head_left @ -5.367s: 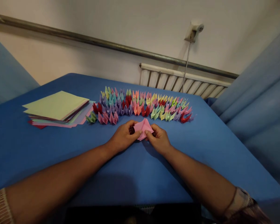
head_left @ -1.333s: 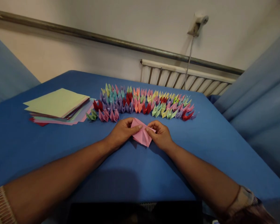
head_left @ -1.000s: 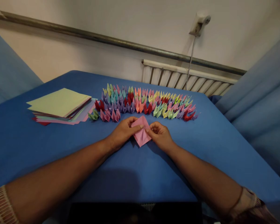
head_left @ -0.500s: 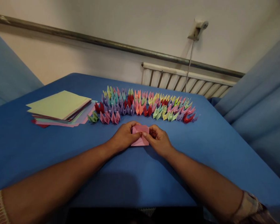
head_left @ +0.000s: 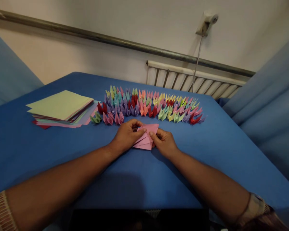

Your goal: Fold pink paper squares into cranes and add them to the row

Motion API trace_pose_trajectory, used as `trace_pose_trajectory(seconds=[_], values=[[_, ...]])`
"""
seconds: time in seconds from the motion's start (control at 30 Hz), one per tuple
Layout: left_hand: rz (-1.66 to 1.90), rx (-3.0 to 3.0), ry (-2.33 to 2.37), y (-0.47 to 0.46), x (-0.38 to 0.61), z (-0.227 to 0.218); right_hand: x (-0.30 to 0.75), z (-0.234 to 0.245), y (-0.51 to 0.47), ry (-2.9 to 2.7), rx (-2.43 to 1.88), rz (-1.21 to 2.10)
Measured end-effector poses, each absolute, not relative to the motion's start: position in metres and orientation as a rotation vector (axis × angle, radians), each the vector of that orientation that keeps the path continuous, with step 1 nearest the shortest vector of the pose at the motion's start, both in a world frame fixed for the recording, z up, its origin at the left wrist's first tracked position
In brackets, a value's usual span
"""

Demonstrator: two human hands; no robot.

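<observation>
The left hand [head_left: 126,135] has its grip closed on the folded pink paper [head_left: 147,141], thumb on top near the middle; the right hand [head_left: 165,142] pinches the same piece at its right side, its thumb just beside the other; the paper, creased in slanting layers, sits between both hands above the blue tabletop [head_left: 207,147], on the near side of the rows of folded paper figures [head_left: 144,109]; whether it touches the surface I cannot tell; a stack of coloured sheets [head_left: 62,106] lies to the left.
</observation>
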State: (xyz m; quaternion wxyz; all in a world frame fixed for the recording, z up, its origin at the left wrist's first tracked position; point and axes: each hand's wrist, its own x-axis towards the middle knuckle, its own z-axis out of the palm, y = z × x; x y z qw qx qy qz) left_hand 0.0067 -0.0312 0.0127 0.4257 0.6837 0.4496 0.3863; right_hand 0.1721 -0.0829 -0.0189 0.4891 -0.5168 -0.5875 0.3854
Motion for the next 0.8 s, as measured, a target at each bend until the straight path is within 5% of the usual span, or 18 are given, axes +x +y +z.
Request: trace_pose_trajectory(seconds=[0.6, 0.8], values=[[1.023, 2.053, 0.967, -0.04, 0.005, 0.02, 0.168, -0.017, -0.083, -1.337, -1.296, 0.962], [0.98, 1.662, 0.891, -0.04, 0.008, 0.022, 0.172, -0.012, -0.08, -1.217, -1.263, 1.008]])
